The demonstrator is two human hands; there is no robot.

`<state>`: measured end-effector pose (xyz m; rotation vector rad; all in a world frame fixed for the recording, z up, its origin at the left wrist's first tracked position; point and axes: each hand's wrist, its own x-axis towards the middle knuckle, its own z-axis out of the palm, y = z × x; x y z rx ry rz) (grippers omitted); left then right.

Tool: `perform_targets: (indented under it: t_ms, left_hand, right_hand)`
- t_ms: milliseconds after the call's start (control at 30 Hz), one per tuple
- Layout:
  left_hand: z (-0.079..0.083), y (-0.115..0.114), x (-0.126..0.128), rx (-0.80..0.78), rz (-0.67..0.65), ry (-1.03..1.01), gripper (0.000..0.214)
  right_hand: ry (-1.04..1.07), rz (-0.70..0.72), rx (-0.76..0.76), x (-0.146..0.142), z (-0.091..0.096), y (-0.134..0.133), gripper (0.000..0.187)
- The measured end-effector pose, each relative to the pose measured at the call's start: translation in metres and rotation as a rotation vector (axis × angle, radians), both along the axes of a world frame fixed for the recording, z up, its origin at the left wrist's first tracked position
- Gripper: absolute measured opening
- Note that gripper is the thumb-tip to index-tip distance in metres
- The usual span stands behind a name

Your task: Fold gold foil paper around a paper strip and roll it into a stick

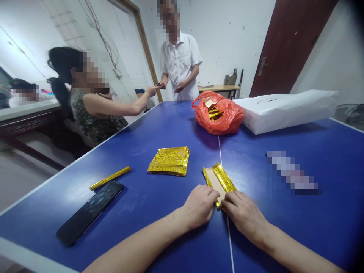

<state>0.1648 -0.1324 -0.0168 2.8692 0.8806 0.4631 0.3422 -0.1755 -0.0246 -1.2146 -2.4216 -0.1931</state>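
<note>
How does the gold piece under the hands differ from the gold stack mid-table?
The gold piece is a narrow strip showing tan paper, while the gold stack is broader and shows only foil. The piece is touched by the left hand and right hand; the stack is untouched. Both lie flat on the blue table.

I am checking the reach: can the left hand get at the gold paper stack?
Probably yes: the left hand is close to the gold paper stack, and no object stands between them on the blue table.
</note>
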Motion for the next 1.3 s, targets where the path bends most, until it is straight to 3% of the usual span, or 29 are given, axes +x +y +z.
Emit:
perform_targets:
  t_ms: [133,300,467,600,833,967,1167,1300]
  left_hand:
    - [0.003,0.002,-0.001,-0.028,-0.030,0.006,0.023]
    - [-0.002,0.004,0.001,0.050,-0.011,0.060,0.010]
    - [-0.008,0.003,0.001,0.135,0.009,0.077,0.012]
    - [-0.011,0.000,0.003,0.135,0.034,0.040,0.019]
    - [-0.001,-0.009,0.002,0.077,0.051,0.014,0.015]
    - [0.003,-0.011,0.001,0.058,0.026,0.012,0.011]
    - [0.000,-0.004,-0.001,0.081,0.057,0.018,0.013]
    - [0.003,-0.001,-0.002,-0.011,0.113,-0.004,0.017]
  right_hand:
    - [0.064,-0.018,-0.032,0.006,0.000,0.004,0.018]
    - [0.034,-0.032,0.063,0.006,0.002,0.001,0.020]
    - [0.009,-0.011,-0.027,-0.001,0.003,-0.003,0.001]
    - [-0.014,-0.028,-0.013,-0.003,0.004,-0.003,0.002]
    - [-0.124,0.013,0.108,-0.002,0.003,-0.004,0.022]
    - [-0.052,0.058,0.123,0.004,0.001,-0.002,0.028]
    - [0.190,0.041,-0.060,0.012,0.003,0.002,0.025]
    - [0.233,-0.022,-0.192,0.012,0.005,0.003,0.024]
